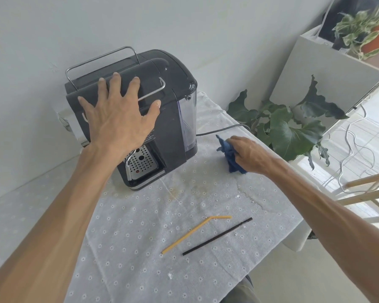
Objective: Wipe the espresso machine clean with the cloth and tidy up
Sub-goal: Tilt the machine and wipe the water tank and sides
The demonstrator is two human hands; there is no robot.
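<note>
Bright, even daylight; source at the right, where the floor (359,136) past the table edge is blown out to near white. Shadows soft and faint on the tablecloth (140,226). Small glare spots on the glossy top of the espresso machine (175,68). Wide-angle distortion: the wall (184,22) and both forearms bend and stretch toward the frame edges. Focus acceptable overall; slight compression softness.

One head-worn camera is looking forward and down, close over the table (140,248), facing the wall; the espresso machine (173,119) is sitting at twelve o'clock.
</note>
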